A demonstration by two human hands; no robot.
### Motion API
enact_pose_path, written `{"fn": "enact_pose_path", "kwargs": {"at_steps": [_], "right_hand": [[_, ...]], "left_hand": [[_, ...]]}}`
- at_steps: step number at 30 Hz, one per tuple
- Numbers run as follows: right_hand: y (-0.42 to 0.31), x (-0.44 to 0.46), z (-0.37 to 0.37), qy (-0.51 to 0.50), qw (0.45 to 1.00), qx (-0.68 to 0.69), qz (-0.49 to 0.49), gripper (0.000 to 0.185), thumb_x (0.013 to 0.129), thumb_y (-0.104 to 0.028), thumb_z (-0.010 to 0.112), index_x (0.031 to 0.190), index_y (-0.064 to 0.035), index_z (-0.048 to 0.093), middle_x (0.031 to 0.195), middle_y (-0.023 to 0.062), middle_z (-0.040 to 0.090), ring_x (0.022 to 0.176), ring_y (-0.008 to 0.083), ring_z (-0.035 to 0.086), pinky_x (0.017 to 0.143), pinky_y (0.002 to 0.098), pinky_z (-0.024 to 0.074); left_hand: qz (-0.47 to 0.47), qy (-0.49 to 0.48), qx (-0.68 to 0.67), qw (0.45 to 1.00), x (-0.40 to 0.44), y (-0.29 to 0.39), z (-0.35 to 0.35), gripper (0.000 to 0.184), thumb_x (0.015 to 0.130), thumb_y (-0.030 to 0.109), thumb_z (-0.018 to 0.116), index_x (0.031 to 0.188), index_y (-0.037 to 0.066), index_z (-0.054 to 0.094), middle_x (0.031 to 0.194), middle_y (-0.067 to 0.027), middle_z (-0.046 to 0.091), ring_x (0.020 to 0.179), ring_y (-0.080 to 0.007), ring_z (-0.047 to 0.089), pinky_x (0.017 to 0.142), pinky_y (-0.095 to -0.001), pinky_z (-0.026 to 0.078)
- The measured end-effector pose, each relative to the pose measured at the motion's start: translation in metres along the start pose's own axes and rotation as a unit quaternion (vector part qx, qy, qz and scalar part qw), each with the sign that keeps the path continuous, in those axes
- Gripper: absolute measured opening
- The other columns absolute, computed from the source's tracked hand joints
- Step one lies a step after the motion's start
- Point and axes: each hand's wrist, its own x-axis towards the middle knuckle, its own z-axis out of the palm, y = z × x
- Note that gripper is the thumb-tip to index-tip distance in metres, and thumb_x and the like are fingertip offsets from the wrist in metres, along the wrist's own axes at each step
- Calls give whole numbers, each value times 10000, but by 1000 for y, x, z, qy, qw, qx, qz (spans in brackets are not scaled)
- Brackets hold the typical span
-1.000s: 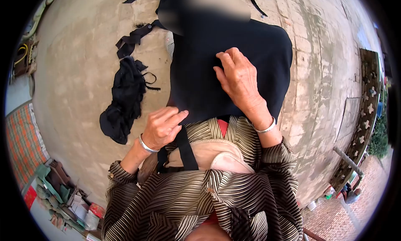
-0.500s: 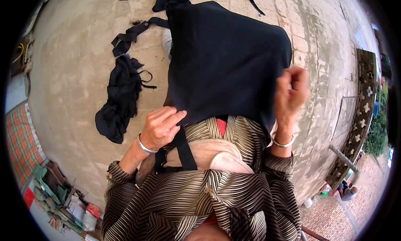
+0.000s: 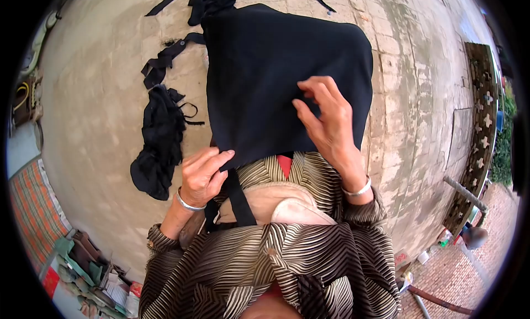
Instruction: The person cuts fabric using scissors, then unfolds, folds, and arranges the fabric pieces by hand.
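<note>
Since half a second ago, the right hand (image 3: pixel 331 117) has swung in from the right edge of the black cloth (image 3: pixel 265 81) to above its middle, while the left hand (image 3: pixel 200 175) stays at the near left corner. That cloth lies spread in front of the striped jacket (image 3: pixel 331 258). Left fingers and thumb pinch its corner; right fingers are curled, thumb well apart, with nothing between them, and whether they touch the cloth I cannot tell. Left of it, a crumpled black rag (image 3: pixel 159 139) and a black strip (image 3: pixel 171 55) lie on the ground (image 3: pixel 94 136).
</note>
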Motion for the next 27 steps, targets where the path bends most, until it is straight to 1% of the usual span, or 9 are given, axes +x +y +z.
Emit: {"fn": "enact_pose_path", "kwargs": {"at_steps": [5,10,14,17,19,21,23,25,27], "right_hand": [[18,26,43,-6,989,-147,21,277,807,-180,695,951,33,590,862,154,564,713,331,619,599,418,492],[19,28,64,-9,964,-266,-16,198,800,-160,684,791,-31,533,778,110,545,669,258,632,530,389,474],[29,31,69,-9,958,-287,-20,175,763,-123,682,748,-33,533,713,108,553,587,271,615,499,402,464],[18,29,57,-20,987,-155,-23,105,723,-67,641,714,-28,544,648,124,568,485,261,567,469,389,444],[-5,20,26,-105,984,58,128,38,715,-19,575,700,-10,541,603,89,551,425,175,491,458,334,407],[-2,5,-16,-66,982,90,156,11,723,0,542,731,-2,534,610,36,504,483,92,442,471,283,372],[19,-10,-61,86,978,76,174,29,739,14,515,721,-9,513,597,6,446,554,54,424,488,248,356],[61,-36,-117,147,952,-157,217,92,756,16,523,824,-31,562,681,47,528,636,133,528,574,271,420],[90,-68,-144,117,793,-575,163,233,780,4,552,1001,-61,590,848,102,597,781,264,600,693,345,463]], "left_hand": [[24,-8,0,1000,0,0,7,422,534,-22,660,955,-29,690,740,-134,572,575,-266,565,530,-326,457],[26,-34,-2,999,-3,-6,5,429,563,24,693,985,-47,664,801,-132,570,648,-282,588,586,-359,493],[28,-35,-2,999,0,-5,3,422,570,20,687,986,-48,661,802,-137,569,655,-287,592,588,-362,497],[21,-39,-9,999,-2,-4,1,422,569,17,687,985,-44,663,802,-138,573,653,-287,592,586,-364,498],[13,-43,-13,999,-5,-4,0,423,567,19,688,985,-39,666,801,-139,577,651,-287,591,585,-366,498],[1,19,-37,999,-7,-4,4,439,520,-39,651,956,-25,692,743,-131,576,553,-246,545,510,-314,433],[-6,22,-38,999,-7,-2,2,418,529,-33,645,944,-24,697,742,-134,580,549,-241,541,512,-307,432],[-25,31,-39,998,-5,-1,-3,366,572,-19,629,930,-20,706,745,-128,583,544,-208,533,510,-281,420],[-47,52,-36,997,0,3,-6,330,617,-27,604,930,-22,707,746,-107,579,547,-149,514,506,-252,392]]}}
